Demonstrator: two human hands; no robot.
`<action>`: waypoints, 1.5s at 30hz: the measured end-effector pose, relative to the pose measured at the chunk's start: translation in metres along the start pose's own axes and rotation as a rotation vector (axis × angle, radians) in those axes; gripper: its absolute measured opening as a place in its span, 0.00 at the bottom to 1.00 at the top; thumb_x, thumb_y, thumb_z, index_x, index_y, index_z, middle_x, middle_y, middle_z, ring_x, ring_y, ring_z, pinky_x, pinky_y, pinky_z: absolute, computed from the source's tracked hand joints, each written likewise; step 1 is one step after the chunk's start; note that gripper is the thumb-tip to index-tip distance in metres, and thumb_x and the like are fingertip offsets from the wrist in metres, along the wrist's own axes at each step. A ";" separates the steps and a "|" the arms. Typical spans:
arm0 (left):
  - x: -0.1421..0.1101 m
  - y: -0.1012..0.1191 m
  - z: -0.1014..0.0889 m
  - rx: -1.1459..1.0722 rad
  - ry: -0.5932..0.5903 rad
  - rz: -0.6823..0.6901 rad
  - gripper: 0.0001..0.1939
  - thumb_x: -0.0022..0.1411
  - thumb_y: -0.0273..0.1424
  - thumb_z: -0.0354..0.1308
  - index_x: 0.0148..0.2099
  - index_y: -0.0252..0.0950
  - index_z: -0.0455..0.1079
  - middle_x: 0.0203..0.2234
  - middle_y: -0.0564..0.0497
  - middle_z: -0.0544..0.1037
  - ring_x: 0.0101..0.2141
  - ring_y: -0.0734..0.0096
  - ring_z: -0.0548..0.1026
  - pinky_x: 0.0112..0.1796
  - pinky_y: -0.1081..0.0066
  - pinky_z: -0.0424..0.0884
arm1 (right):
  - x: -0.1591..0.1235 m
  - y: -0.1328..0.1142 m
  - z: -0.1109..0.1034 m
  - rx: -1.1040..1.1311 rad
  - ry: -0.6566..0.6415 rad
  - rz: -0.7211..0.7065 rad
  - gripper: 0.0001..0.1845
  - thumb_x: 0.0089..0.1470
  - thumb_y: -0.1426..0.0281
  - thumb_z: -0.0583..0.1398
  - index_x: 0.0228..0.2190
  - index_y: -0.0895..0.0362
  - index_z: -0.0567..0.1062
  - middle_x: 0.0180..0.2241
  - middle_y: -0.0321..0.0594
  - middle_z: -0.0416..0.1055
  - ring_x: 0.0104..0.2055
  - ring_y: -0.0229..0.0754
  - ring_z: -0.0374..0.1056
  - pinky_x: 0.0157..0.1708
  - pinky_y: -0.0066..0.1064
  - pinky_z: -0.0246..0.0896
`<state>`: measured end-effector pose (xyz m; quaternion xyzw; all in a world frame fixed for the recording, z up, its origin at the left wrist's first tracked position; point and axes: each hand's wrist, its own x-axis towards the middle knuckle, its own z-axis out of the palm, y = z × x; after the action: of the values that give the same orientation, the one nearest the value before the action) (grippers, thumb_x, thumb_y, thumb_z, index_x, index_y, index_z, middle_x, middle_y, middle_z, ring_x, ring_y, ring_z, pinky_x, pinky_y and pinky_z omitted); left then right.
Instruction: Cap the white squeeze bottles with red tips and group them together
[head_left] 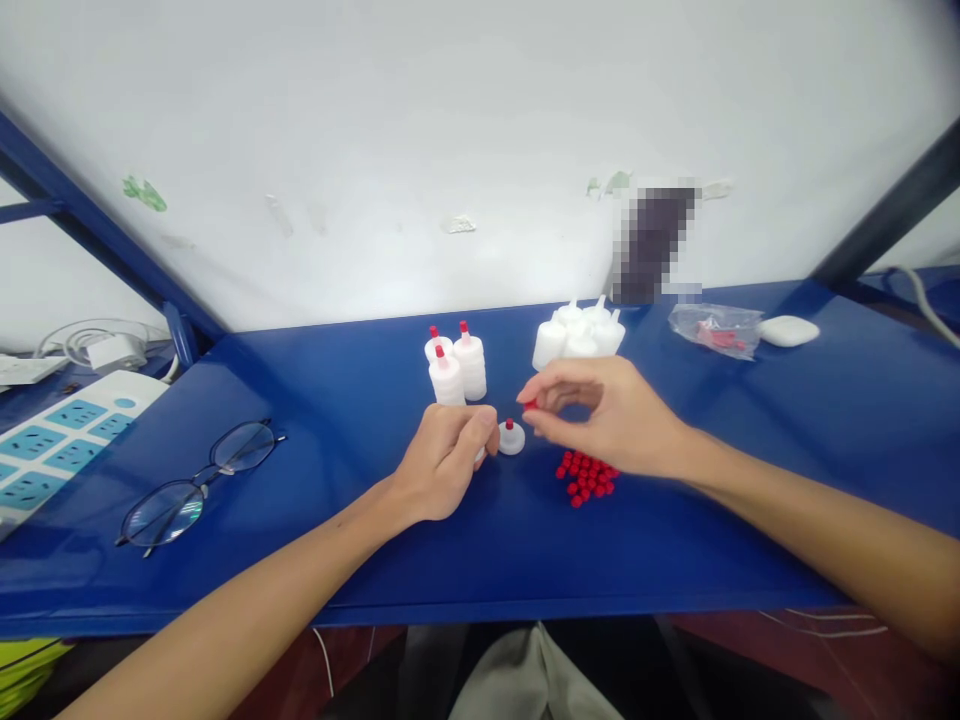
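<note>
My left hand is closed around a white plastic piece, mostly hidden by the fingers. Just right of its fingertips is a round white nozzle lid with a red tip cap on top; whether it joins the held piece, I cannot tell. Between thumb and fingertips, my right hand pinches a small red tip cap above and right of that lid. Under the right hand lies a pile of red tip caps. Behind my left hand stand three white bottles with red-capped nozzles.
Several white nozzle bottles without red caps stand behind my right hand. Farther right are a clear bag with red pieces and a white rounded object. Eyeglasses and a power strip lie left on the blue table.
</note>
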<state>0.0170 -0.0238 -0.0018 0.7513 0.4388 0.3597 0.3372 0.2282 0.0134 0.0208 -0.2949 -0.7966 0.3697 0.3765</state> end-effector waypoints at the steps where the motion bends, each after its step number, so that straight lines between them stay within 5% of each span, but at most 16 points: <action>1: 0.000 0.000 0.000 0.013 -0.021 0.035 0.27 0.71 0.43 0.40 0.26 0.33 0.66 0.16 0.54 0.65 0.20 0.76 0.64 0.25 0.74 0.59 | -0.002 -0.005 0.004 0.033 -0.011 -0.044 0.06 0.52 0.71 0.64 0.35 0.57 0.77 0.29 0.36 0.77 0.30 0.36 0.73 0.33 0.28 0.73; 9: -0.001 0.002 0.002 0.047 -0.147 0.219 0.21 0.68 0.42 0.44 0.26 0.34 0.62 0.17 0.56 0.60 0.20 0.77 0.58 0.24 0.71 0.53 | -0.012 -0.016 0.024 0.039 -0.084 -0.125 0.06 0.52 0.77 0.62 0.33 0.57 0.77 0.29 0.34 0.77 0.29 0.34 0.73 0.29 0.25 0.71; 21: -0.001 0.002 0.001 0.034 -0.204 0.130 0.15 0.62 0.34 0.47 0.24 0.35 0.57 0.17 0.56 0.58 0.21 0.77 0.56 0.25 0.71 0.53 | -0.016 -0.007 0.032 -0.116 -0.021 -0.296 0.06 0.53 0.78 0.62 0.34 0.57 0.77 0.28 0.34 0.76 0.28 0.33 0.71 0.29 0.23 0.68; 45: -0.004 0.003 0.003 0.096 -0.142 0.235 0.12 0.65 0.36 0.45 0.30 0.36 0.59 0.20 0.56 0.63 0.21 0.75 0.60 0.25 0.71 0.55 | -0.019 -0.010 0.035 -0.127 0.023 -0.226 0.02 0.54 0.75 0.64 0.32 0.57 0.78 0.28 0.36 0.77 0.28 0.34 0.72 0.28 0.25 0.69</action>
<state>0.0192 -0.0293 -0.0024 0.8363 0.3395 0.3214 0.2865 0.2076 -0.0192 0.0058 -0.2309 -0.8421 0.2703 0.4055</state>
